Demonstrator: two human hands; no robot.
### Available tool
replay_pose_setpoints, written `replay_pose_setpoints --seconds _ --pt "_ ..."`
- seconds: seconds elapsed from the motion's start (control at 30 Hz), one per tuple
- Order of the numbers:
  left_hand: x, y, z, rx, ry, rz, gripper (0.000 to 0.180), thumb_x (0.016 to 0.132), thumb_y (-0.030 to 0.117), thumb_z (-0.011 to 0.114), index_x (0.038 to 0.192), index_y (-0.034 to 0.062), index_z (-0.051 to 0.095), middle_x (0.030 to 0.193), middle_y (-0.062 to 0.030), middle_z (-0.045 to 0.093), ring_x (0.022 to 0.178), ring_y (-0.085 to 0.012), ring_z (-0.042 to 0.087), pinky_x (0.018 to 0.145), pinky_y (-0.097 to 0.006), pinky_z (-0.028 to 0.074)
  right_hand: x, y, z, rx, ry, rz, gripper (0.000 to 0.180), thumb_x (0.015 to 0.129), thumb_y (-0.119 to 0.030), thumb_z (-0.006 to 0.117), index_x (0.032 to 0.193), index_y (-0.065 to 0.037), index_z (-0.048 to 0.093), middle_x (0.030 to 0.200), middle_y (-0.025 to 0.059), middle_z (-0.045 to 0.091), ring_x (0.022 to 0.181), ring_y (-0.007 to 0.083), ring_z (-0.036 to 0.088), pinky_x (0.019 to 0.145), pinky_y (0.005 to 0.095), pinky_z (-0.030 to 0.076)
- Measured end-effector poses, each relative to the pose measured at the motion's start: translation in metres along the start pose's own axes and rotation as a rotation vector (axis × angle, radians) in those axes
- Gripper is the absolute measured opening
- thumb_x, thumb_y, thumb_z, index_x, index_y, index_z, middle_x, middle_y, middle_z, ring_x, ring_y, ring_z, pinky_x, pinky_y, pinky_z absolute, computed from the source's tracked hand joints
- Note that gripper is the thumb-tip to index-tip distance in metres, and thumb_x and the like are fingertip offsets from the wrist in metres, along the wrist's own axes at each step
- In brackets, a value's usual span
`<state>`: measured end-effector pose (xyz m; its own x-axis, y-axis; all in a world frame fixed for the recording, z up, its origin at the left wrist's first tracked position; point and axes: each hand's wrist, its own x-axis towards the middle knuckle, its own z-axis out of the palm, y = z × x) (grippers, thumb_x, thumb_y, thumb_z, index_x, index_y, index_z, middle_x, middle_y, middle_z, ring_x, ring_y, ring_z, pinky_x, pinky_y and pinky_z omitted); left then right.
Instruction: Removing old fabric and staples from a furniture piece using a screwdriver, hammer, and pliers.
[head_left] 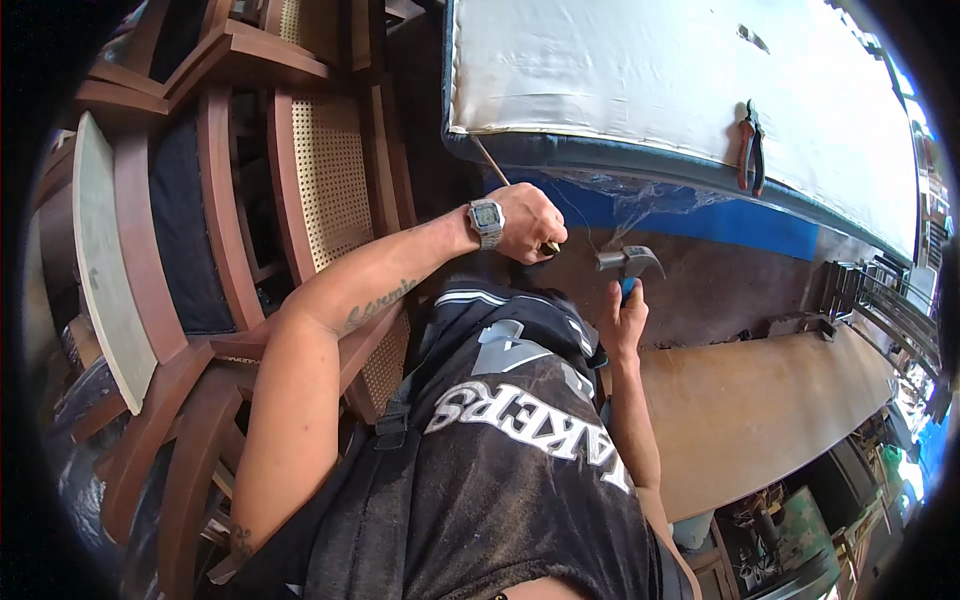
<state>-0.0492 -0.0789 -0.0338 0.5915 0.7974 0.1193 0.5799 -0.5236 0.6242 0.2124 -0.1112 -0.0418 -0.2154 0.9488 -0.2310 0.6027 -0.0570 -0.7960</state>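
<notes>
My left hand (530, 222), with a grey wristwatch on the wrist, is closed in a fist just below the dark blue edge of a large cushion panel (650, 90) covered in whitish cloth. It pinches something small at the fingertips; a thin wooden strip (489, 160) runs up from the hand to the panel's corner. My right hand (622, 322) grips the blue handle of a claw hammer (630, 262), whose steel head is level with my left hand, a little to its right. A blue band (720, 218) and torn clear film lie under the panel's edge.
Red-handled pliers (750, 150) lie on the white cloth at the right. Wooden chairs with cane backs (330, 180) are stacked at the left. A brown board (760, 400) spans the lower right, with metal racks (880, 300) and workshop clutter beyond it.
</notes>
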Motion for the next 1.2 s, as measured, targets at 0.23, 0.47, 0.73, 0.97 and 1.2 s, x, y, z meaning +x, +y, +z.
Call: replay_pose_setpoints --seconds 0.23,0.47,0.73,0.97,1.2 --pt "0.0 -0.002 -0.012 -0.117 0.001 0.035 0.021 0.061 0.016 0.066 0.058 0.0079 0.047 0.059 -0.0055 0.052 0.057 -0.0263 0.057 0.05 -0.036 0.045 0.001 -0.019 0.001 0.051 -0.024 -0.042 0.03 0.09 -0.027 0.053 0.076 -0.003 0.042 0.05 0.0084 0.042 0.044 0.016 0.043 0.042 0.0302 0.034" --pt "-0.008 -0.008 -0.014 -0.181 0.002 0.083 0.02 0.061 0.015 0.066 0.059 0.0085 0.047 0.061 -0.0051 0.052 0.058 -0.0273 0.057 0.049 -0.036 0.044 0.019 -0.092 0.0 0.619 -0.241 -0.805 0.023 0.068 -0.003 0.065 0.064 -0.008 0.042 0.057 0.0094 0.048 0.048 0.0232 0.046 0.043 0.0331 0.033" --pt "-0.056 -0.102 0.086 0.406 -0.245 -0.039 0.01 0.064 0.013 0.057 0.06 0.0078 0.064 0.064 -0.0116 0.062 0.067 -0.0292 0.063 0.057 -0.039 0.051 -0.015 0.018 0.05 -0.269 -0.368 -0.121 0.037 0.085 -0.038 0.058 0.084 -0.003 0.046 0.069 0.0246 0.058 0.067 0.044 0.056 0.055 0.0489 0.044" --pt "-0.017 0.011 0.038 0.162 -0.473 -0.097 0.012 0.055 0.017 0.066 0.061 0.0078 0.063 0.064 -0.0102 0.063 0.067 -0.0271 0.064 0.059 -0.038 0.052 -0.013 0.028 0.011 -0.093 -0.128 0.037 0.029 0.088 -0.029 0.056 0.083 -0.001 0.048 0.062 0.0219 0.054 0.059 0.0399 0.056 0.051 0.0413 0.042" --pt "-0.026 0.01 -0.002 0.046 -0.028 0.002 0.014 0.056 0.014 0.064 0.057 0.0088 0.051 0.061 -0.0061 0.055 0.062 -0.0261 0.06 0.054 -0.036 0.05 0.003 0.021 -0.003 -0.083 -0.078 -0.017 0.03 0.09 -0.029 0.054 0.081 -0.001 0.047 0.056 0.0164 0.048 0.048 0.0267 0.047 0.047 0.0354 0.038"
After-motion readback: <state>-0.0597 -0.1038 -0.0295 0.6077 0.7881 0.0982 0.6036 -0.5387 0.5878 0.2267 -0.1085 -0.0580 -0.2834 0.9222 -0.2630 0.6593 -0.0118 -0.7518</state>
